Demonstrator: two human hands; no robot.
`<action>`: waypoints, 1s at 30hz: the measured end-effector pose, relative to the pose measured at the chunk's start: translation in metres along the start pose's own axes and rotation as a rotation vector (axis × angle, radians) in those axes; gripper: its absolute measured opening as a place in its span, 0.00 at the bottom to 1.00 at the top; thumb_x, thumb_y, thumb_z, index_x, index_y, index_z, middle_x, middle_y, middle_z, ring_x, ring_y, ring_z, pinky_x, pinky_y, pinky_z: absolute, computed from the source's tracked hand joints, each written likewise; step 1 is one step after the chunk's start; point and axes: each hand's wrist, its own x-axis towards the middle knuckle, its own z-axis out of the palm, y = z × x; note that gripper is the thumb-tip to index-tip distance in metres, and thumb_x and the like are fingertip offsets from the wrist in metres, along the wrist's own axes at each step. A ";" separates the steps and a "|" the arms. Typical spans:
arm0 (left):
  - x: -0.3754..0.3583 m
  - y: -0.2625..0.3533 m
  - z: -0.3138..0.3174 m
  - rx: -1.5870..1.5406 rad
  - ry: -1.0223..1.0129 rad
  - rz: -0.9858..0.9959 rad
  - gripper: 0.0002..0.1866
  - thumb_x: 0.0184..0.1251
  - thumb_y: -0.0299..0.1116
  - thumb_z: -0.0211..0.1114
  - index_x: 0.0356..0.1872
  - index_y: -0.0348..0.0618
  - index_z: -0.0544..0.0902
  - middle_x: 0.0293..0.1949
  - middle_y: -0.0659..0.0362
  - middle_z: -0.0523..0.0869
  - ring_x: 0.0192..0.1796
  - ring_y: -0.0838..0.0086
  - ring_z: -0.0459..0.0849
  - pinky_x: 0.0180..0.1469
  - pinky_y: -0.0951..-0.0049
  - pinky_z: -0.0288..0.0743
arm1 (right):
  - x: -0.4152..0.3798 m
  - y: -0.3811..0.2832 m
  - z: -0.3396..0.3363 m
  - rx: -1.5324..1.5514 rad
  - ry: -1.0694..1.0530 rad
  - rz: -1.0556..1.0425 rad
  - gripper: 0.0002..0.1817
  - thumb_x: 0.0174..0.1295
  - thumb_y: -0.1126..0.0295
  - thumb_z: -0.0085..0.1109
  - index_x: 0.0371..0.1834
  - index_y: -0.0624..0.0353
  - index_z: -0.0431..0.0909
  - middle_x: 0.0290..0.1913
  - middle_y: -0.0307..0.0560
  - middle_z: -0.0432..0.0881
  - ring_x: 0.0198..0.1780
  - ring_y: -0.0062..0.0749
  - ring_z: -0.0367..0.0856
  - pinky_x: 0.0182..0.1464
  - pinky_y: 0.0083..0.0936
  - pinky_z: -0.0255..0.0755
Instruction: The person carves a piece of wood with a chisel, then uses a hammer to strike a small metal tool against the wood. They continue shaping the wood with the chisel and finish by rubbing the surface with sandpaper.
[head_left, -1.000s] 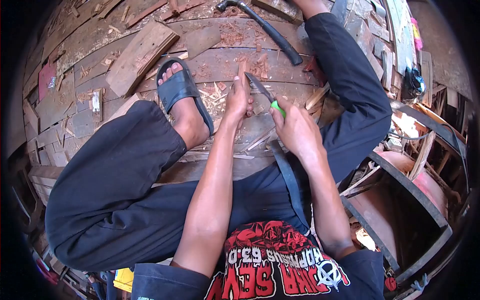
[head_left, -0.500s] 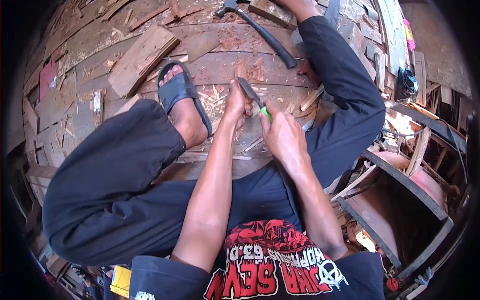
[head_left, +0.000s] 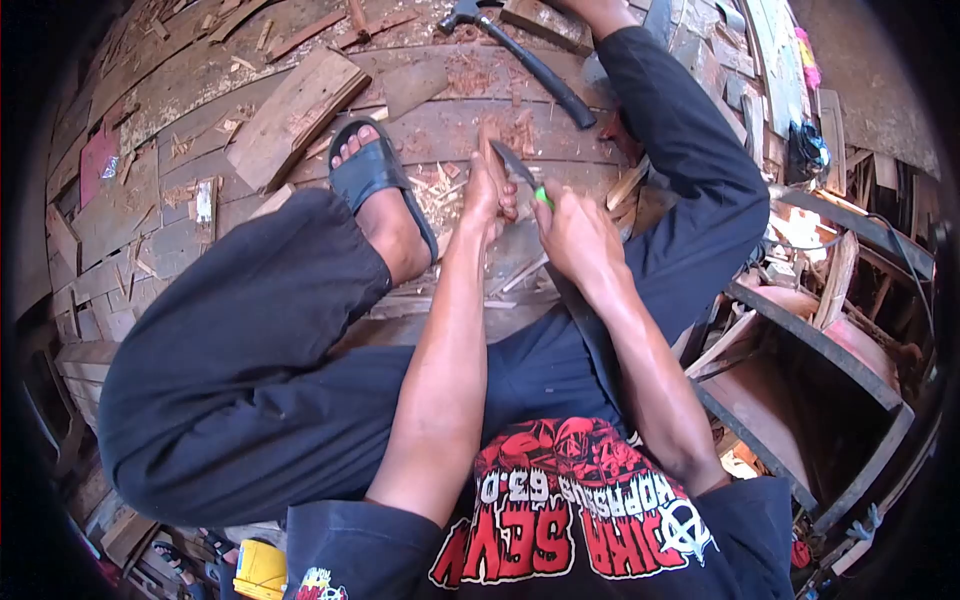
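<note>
Floorboards (head_left: 560, 130) of worn wood fill the view, littered with chips and shavings. The person sits on them in black trousers (head_left: 240, 370), one knee raised to the left, the other leg stretched up the right side. A thick plank offcut (head_left: 295, 115) lies tilted at upper left, just beyond the foot in a black sandal (head_left: 375, 185). A black-handled hammer (head_left: 525, 60) lies diagonally near the top edge, well apart from both hands. To the right stand reddish curved frames (head_left: 820, 340) among scrap wood.

The left hand (head_left: 485, 195) is closed around a slim wooden stick (head_left: 487, 140), whose upper end pokes out above the fingers and points away from the body. The right hand (head_left: 575, 235) grips a knife (head_left: 520, 168) by its green handle, only a sliver of green showing above the fist. The dark blade angles up and to the left, its tip right next to the stick just above the left hand; whether the edge actually touches the wood cannot be told. Both hands sit close together, nearly touching, low over the boards between the legs.
</note>
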 end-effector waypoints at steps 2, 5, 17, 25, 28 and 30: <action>0.007 0.001 0.002 -0.028 -0.032 0.032 0.38 0.80 0.73 0.28 0.67 0.55 0.69 0.24 0.68 0.67 0.19 0.83 0.62 0.22 0.80 0.57 | 0.006 -0.005 -0.005 0.001 -0.004 0.011 0.16 0.77 0.59 0.51 0.52 0.61 0.80 0.41 0.72 0.87 0.50 0.69 0.86 0.54 0.59 0.77; 0.009 0.002 0.002 -0.076 0.033 -0.049 0.37 0.82 0.72 0.28 0.67 0.56 0.69 0.24 0.68 0.67 0.19 0.83 0.61 0.22 0.79 0.57 | 0.034 0.001 0.012 -0.008 -0.020 0.055 0.15 0.77 0.61 0.52 0.51 0.63 0.80 0.41 0.73 0.86 0.50 0.69 0.86 0.54 0.59 0.77; -0.013 0.013 0.020 0.114 0.123 0.035 0.34 0.83 0.69 0.31 0.52 0.47 0.71 0.24 0.67 0.69 0.19 0.84 0.62 0.20 0.81 0.55 | 0.004 0.015 -0.017 0.119 -0.053 0.000 0.17 0.75 0.58 0.56 0.52 0.61 0.82 0.44 0.70 0.87 0.52 0.68 0.85 0.54 0.58 0.77; -0.011 0.015 0.020 0.106 0.073 0.061 0.36 0.83 0.70 0.31 0.45 0.45 0.70 0.24 0.66 0.68 0.18 0.83 0.62 0.17 0.79 0.55 | -0.010 -0.002 -0.017 0.126 -0.057 0.070 0.16 0.75 0.60 0.56 0.57 0.58 0.82 0.45 0.69 0.88 0.51 0.65 0.87 0.54 0.58 0.79; -0.006 0.006 0.012 0.128 0.176 -0.068 0.35 0.83 0.70 0.30 0.47 0.46 0.70 0.24 0.67 0.69 0.16 0.83 0.61 0.17 0.80 0.54 | 0.028 0.010 0.004 0.094 -0.008 0.040 0.16 0.75 0.60 0.55 0.55 0.58 0.82 0.45 0.69 0.88 0.51 0.65 0.87 0.54 0.59 0.78; -0.005 0.016 0.012 0.113 0.118 -0.004 0.35 0.83 0.70 0.31 0.55 0.47 0.71 0.24 0.67 0.69 0.17 0.84 0.61 0.18 0.81 0.54 | 0.024 0.014 -0.011 0.111 -0.050 0.035 0.16 0.76 0.60 0.55 0.55 0.59 0.82 0.45 0.69 0.88 0.52 0.65 0.87 0.54 0.58 0.78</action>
